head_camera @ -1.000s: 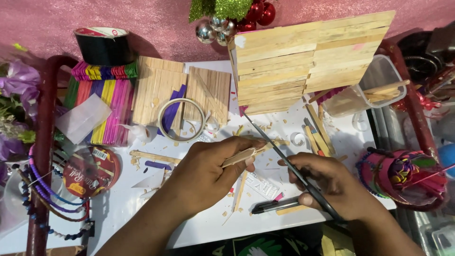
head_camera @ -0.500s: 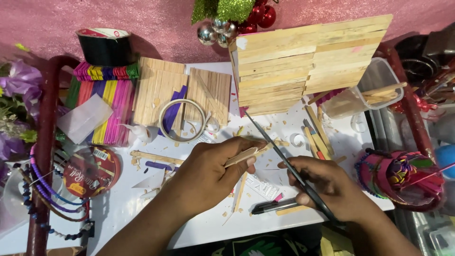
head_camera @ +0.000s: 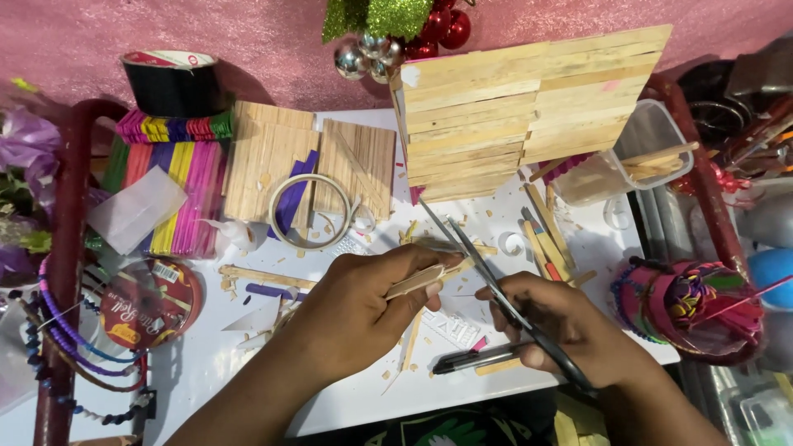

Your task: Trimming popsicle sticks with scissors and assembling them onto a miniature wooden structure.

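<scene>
Left hand [head_camera: 355, 310] pinches a plain wooden craft stick [head_camera: 425, 279] between thumb and fingers, holding it just above the counter [head_camera: 347, 396]. Right hand [head_camera: 570, 326] is clenched around the handles of dark scissors [head_camera: 487, 281], whose open blades straddle the stick's far tip. The counter is white, littered with wood chips and offcuts, and backs onto a pink glittery wall [head_camera: 273, 49]. A clear plastic tub [head_camera: 636, 157] at right holds a few sticks. A pink woven basket [head_camera: 686, 310] at the right edge holds coloured strips. A panel of glued sticks [head_camera: 529, 107] leans up behind the scissors. Flat stick panels [head_camera: 273, 161] lie left of centre, with a tape ring [head_camera: 310, 211] on them, coloured sticks [head_camera: 169, 190] beside them and a black tape roll [head_camera: 169, 83] behind. A black pen [head_camera: 479, 359] lies beneath the right hand.
</scene>
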